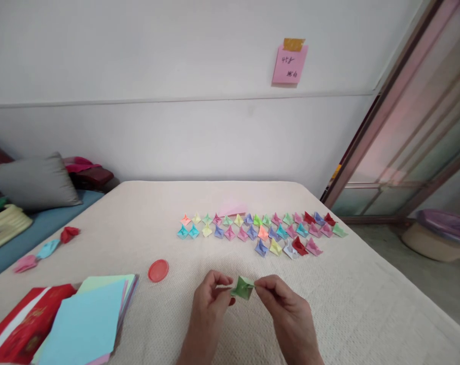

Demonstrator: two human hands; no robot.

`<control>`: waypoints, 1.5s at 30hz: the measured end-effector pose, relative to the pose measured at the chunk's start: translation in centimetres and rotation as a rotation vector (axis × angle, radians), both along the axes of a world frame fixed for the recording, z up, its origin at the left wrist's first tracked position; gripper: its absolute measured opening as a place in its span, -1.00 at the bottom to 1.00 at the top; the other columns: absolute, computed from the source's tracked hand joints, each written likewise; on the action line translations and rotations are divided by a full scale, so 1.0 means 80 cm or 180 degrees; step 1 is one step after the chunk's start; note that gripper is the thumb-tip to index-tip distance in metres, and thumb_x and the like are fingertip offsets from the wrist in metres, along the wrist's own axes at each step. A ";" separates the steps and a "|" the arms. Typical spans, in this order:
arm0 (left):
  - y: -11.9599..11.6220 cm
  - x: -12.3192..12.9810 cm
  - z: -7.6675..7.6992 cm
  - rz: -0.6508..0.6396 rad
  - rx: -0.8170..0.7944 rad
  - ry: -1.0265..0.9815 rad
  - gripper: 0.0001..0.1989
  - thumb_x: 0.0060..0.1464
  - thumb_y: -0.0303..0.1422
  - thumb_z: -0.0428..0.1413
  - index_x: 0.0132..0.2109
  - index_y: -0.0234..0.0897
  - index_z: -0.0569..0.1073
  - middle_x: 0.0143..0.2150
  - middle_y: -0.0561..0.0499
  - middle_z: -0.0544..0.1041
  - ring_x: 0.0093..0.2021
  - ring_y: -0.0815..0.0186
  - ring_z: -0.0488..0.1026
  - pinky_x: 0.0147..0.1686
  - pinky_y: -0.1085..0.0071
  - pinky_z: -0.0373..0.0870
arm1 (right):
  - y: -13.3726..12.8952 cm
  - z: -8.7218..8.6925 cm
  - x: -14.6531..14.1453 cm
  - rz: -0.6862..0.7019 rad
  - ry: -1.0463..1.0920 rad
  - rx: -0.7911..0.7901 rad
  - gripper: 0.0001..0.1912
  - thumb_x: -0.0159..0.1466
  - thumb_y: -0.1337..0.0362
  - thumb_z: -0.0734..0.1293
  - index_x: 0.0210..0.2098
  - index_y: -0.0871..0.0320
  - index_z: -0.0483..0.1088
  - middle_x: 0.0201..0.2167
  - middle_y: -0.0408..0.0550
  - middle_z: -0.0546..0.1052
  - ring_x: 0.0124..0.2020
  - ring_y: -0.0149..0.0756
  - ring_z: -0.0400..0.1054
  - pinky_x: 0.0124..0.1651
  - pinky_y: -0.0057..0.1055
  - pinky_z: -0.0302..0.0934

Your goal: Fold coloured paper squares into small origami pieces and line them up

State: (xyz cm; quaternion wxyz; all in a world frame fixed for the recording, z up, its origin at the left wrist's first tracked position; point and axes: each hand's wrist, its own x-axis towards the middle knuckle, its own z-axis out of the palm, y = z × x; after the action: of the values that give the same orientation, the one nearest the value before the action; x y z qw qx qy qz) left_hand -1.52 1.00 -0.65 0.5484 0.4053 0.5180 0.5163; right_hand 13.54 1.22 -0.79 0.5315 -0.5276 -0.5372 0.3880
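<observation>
A small green folded paper piece (244, 288) is held up between my two hands near the front middle of the cloth-covered table. My left hand (210, 304) pinches its left corner between thumb and fingers. On the other side, the thumb and forefinger of my right hand (286, 312) are closed on the right corner. Beyond my hands, rows of small folded paper pieces (262, 232) in many colours lie on the pale cloth (149, 203).
At the front left lie a stack of coloured paper (87, 319) and a red packet (24, 319). A red round lid (158, 270) sits left of my hands. Red, blue and pink pieces (48, 249) lie by the left edge. A wall rises behind the table.
</observation>
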 end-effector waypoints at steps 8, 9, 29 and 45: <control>0.002 -0.001 -0.008 0.0185 0.0198 0.0154 -0.87 -0.09 -0.46 0.04 -0.30 -0.27 0.37 -0.31 -0.02 0.55 -0.28 0.24 0.51 -0.31 0.37 0.37 | 0.006 -0.005 0.002 0.0030 0.0276 -0.0493 -0.81 0.09 0.16 0.35 -0.50 0.16 0.45 -0.62 -0.17 0.37 -0.55 -0.35 0.18 -0.49 -0.44 0.08; 0.000 0.000 -0.007 0.0203 0.0236 0.0244 -0.87 -0.09 -0.46 0.04 -0.30 -0.26 0.37 -0.33 -0.01 0.55 -0.28 0.24 0.50 -0.31 0.38 0.36 | 0.006 -0.005 0.001 0.0028 0.0218 -0.0469 -0.81 0.10 0.16 0.35 -0.51 0.16 0.45 -0.63 -0.18 0.35 -0.56 -0.36 0.16 -0.51 -0.45 0.06; -0.008 0.002 0.003 0.0215 0.0505 0.1023 -0.82 -0.03 -0.52 0.01 -0.24 -0.25 0.39 -0.34 0.02 0.50 -0.30 0.25 0.47 -0.33 0.41 0.38 | -0.012 0.003 -0.012 0.0264 -0.1198 0.0767 -0.79 0.10 0.40 0.18 -0.28 0.10 0.34 -0.48 -0.14 0.40 -0.50 -0.34 0.27 -0.42 -0.43 0.21; -0.012 0.003 -0.005 0.0571 0.1082 0.1932 -0.81 0.04 -0.48 0.01 -0.18 -0.21 0.43 -0.30 -0.02 0.52 -0.28 0.21 0.48 -0.30 0.33 0.43 | -0.017 -0.003 -0.018 0.0135 -0.1677 0.0923 -0.87 0.25 0.20 0.21 -0.27 0.12 0.30 -0.49 -0.12 0.42 -0.54 -0.35 0.30 -0.50 -0.44 0.20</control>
State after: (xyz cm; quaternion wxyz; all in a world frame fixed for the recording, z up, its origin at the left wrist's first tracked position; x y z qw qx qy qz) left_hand -1.30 0.00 -1.07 0.2468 0.5786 0.5975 0.4973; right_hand 12.11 -0.13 -1.02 0.4355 -0.5173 -0.7173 0.1680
